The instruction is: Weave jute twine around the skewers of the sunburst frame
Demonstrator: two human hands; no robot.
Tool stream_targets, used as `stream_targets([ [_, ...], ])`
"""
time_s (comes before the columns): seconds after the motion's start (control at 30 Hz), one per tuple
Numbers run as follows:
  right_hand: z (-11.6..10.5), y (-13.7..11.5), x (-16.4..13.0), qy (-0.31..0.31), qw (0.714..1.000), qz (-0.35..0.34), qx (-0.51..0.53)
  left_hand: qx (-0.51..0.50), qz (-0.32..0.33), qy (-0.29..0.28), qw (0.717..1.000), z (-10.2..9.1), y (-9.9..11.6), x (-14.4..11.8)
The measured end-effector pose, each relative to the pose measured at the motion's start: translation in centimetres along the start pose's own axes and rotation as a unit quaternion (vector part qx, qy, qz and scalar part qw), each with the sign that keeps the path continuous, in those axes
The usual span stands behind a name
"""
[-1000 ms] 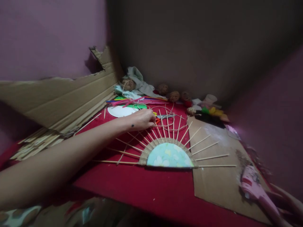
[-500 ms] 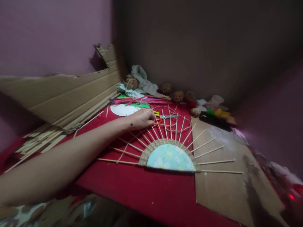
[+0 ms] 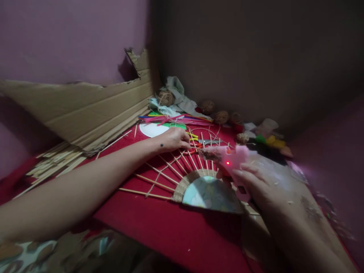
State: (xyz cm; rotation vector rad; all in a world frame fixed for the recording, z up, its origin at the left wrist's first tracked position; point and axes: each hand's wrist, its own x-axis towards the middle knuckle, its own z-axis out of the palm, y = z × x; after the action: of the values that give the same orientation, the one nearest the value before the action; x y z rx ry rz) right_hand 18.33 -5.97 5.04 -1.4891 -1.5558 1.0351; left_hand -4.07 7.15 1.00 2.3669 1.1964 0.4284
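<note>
From here I see the left hand (image 3: 174, 139) pinching twine (image 3: 155, 182) (so it seems); nearer than it lies the half-round panel (image 3: 196, 193). Beside, the right hand (image 3: 254, 184) grips a glue gun (image 3: 239, 157). Gluing, I judge; this calls for steady aim.

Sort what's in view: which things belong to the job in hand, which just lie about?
In the job:
glue gun, in the right hand
half-round panel with radiating sticks, by the left hand
twine crossing the sticks

Seemingly lying about:
scissors, not held
twine balls
stick pile
white rounded piece
</note>
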Motion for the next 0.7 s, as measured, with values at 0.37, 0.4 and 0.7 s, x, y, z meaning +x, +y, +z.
stream_targets([
  [0.37,1.0,3.0,2.2,-0.099,0.991,0.053,0.070,0.007,0.014,0.000,1.000,0.2,-0.4,0.0],
  [0.4,1.1,3.0,2.2,-0.099,0.991,0.053,0.072,0.009,0.015,0.001,1.000,0.2,-0.4,-0.1],
  [0.7,1.6,3.1,2.2,-0.083,0.992,0.053,0.080,0.024,0.019,0.001,1.000,0.1,0.0,-0.2],
])
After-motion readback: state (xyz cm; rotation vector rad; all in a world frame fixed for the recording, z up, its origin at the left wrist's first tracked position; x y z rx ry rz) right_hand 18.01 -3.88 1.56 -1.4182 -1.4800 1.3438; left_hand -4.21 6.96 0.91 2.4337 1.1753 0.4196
